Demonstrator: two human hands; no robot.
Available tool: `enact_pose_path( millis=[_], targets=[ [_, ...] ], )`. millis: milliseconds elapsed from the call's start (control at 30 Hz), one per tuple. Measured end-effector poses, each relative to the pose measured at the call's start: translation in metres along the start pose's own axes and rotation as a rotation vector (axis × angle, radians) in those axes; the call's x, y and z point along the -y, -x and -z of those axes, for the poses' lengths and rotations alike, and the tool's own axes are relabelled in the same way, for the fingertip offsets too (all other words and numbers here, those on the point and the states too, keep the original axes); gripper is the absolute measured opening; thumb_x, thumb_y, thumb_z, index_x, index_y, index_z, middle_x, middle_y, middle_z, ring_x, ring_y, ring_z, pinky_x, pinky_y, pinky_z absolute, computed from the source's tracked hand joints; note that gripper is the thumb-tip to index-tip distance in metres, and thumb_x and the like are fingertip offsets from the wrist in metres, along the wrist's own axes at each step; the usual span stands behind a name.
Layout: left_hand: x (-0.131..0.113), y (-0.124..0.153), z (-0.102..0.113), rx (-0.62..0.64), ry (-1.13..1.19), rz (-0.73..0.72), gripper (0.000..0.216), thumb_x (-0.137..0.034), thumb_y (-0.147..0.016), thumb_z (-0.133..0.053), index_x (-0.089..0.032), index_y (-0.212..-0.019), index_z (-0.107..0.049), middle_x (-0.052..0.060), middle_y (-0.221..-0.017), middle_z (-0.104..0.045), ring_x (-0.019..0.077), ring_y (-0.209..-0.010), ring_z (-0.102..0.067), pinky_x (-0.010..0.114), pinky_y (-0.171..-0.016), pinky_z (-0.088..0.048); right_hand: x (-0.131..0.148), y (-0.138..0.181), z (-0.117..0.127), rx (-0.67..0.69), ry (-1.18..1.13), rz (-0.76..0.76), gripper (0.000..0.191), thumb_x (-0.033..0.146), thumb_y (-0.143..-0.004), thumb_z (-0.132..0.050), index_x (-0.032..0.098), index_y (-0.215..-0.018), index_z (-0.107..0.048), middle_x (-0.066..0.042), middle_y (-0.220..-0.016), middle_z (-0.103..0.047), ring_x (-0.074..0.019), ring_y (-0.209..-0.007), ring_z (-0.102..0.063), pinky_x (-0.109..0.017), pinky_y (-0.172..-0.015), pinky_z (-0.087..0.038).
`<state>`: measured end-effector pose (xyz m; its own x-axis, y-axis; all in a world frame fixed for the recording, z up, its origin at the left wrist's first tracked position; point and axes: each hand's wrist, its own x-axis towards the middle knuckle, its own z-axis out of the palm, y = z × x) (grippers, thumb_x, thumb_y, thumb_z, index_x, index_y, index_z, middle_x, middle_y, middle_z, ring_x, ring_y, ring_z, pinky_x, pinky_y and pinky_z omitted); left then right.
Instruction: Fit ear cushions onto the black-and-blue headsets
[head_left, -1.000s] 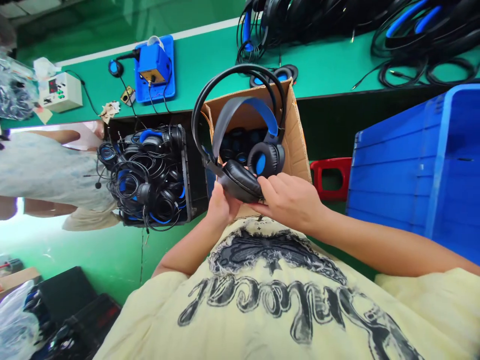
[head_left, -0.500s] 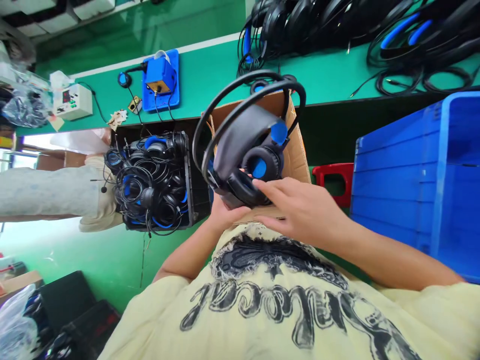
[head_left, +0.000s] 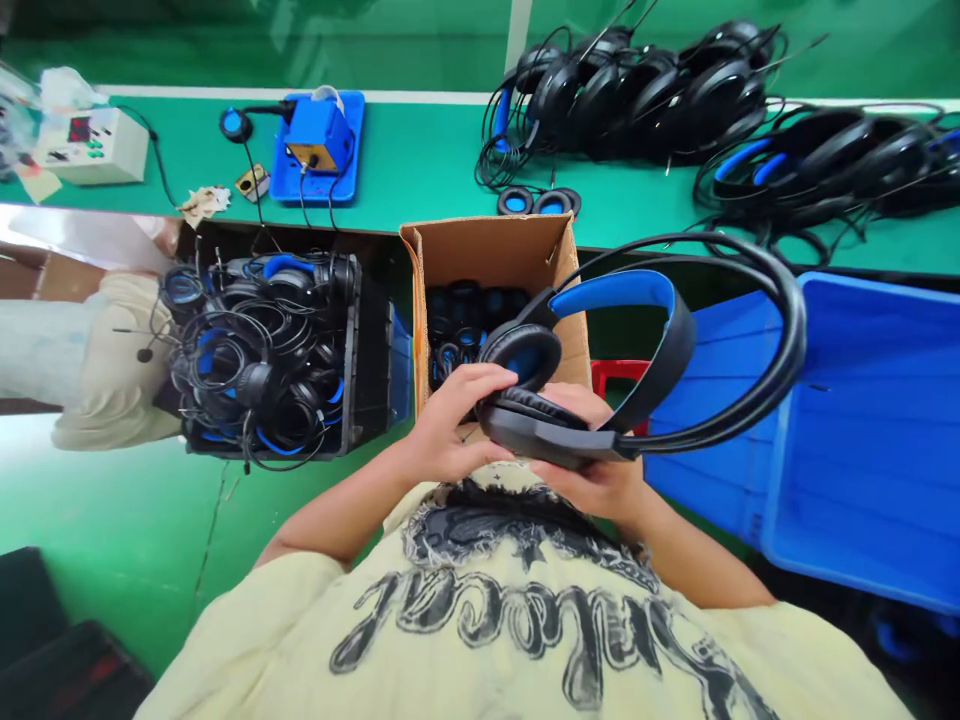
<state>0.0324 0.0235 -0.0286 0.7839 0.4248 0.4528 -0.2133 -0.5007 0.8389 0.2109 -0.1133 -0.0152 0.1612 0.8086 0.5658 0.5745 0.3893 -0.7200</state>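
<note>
While aloft, headset [head_left: 670, 355] crosswise, bands [head_left: 792, 325] rightward.

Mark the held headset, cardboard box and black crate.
Held headset [head_left: 664, 370]: head view, on its wide inner headband.
Cardboard box [head_left: 487, 250]: head view, inner face of its far wall.
Black crate [head_left: 367, 370]: head view, side wall nearest the box.

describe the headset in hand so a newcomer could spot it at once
Find the green bench, then the open cardboard box in front of it. At the box's near side, the left hand and right hand hold a black headset with blue lining. Unlike the headsets piled on the bench, it is held up.
</note>
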Motion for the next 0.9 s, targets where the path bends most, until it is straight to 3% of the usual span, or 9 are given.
enact_pose_path(
  millis=[167, 300, 400, 533, 700, 800, 900],
  targets=[
    [-0.012, -0.013, -0.001, -0.017, -0.022, -0.095, 0.06, -0.04, -0.082, -0.083, -0.021, -0.134, -0.059, 0.014, -0.117, -0.07, 0.0265, -0.112, -0.067, 0.042, -0.097, -0.057, -0.004, 0.003, 0.002, -0.026, -0.038, -0.03, 0.052, 0.042, -0.088, -0.07, 0.022, -0.133, -0.053, -0.013, -0.112, -0.067, -0.0303, -0.108, -0.067, -0.052, -0.091, -0.059],
    [-0.018, -0.007, -0.009, -0.035, -0.03, -0.097, 0.051, -0.039, -0.086, -0.078, -0.02, -0.129, -0.061, 0.014, -0.111, -0.072, 0.0262, -0.106, -0.07, 0.041, -0.092, -0.06, 0.0, -0.001, 0.0, -0.032, -0.049, 0.003, 0.037, 0.045, -0.084, -0.074, 0.025, -0.113, -0.06, -0.005, -0.09, -0.068, -0.0242, -0.083, -0.069, -0.041, -0.074, -0.061],
    [-0.021, -0.003, -0.01, -0.033, -0.029, -0.129, 0.048, -0.037, -0.087, -0.077, -0.02, -0.129, -0.061, 0.014, -0.109, -0.072, 0.0253, -0.103, -0.071, 0.039, -0.09, -0.062, 0.003, -0.002, 0.0, -0.033, -0.084, 0.047, 0.033, 0.041, -0.083, -0.074, 0.027, -0.109, -0.06, -0.002, -0.081, -0.069, -0.0204, -0.072, -0.068, -0.036, -0.067, -0.058],
    [-0.025, -0.004, -0.01, -0.024, -0.011, -0.129, 0.048, -0.038, -0.087, -0.077, -0.023, -0.129, -0.059, 0.011, -0.106, -0.07, 0.0234, -0.1, -0.071, 0.038, -0.088, -0.062, -0.001, 0.001, -0.001, -0.048, -0.141, 0.07, 0.036, 0.042, -0.083, -0.075, 0.027, -0.113, -0.062, -0.002, -0.083, -0.07, -0.0204, -0.072, -0.069, -0.036, -0.066, -0.058],
    [-0.023, -0.011, -0.013, -0.068, -0.053, -0.177, 0.06, -0.064, -0.086, -0.068, -0.019, -0.125, -0.062, 0.008, -0.093, -0.068, 0.0202, -0.081, -0.067, 0.032, -0.072, -0.06, -0.004, 0.001, -0.008, -0.032, -0.211, 0.128, 0.04, 0.041, -0.083, -0.073, 0.026, -0.118, -0.062, -0.002, -0.084, -0.066, -0.0208, -0.075, -0.067, -0.038, -0.066, -0.059],
    [-0.023, -0.016, -0.016, -0.165, -0.17, -0.263, 0.04, -0.056, -0.095, -0.059, -0.021, -0.112, -0.068, 0.005, -0.084, -0.065, 0.0163, -0.071, -0.064, 0.028, -0.063, -0.057, 0.0, 0.0, -0.014, -0.063, -0.172, 0.078, 0.046, 0.051, -0.083, -0.071, 0.026, -0.12, -0.059, -0.003, -0.09, -0.064, -0.0219, -0.08, -0.066, -0.04, -0.068, -0.059],
    [-0.022, -0.019, -0.02, -0.215, -0.22, -0.297, 0.026, -0.046, -0.094, -0.063, -0.022, -0.104, -0.068, 0.004, -0.082, -0.065, 0.0152, -0.069, -0.064, 0.026, -0.06, -0.055, 0.004, -0.001, -0.017, -0.16, -0.093, -0.038, 0.048, 0.065, -0.084, -0.065, 0.027, -0.112, -0.056, -0.004, -0.093, -0.059, -0.0235, -0.083, -0.064, -0.043, -0.07, -0.059]
  ],
)
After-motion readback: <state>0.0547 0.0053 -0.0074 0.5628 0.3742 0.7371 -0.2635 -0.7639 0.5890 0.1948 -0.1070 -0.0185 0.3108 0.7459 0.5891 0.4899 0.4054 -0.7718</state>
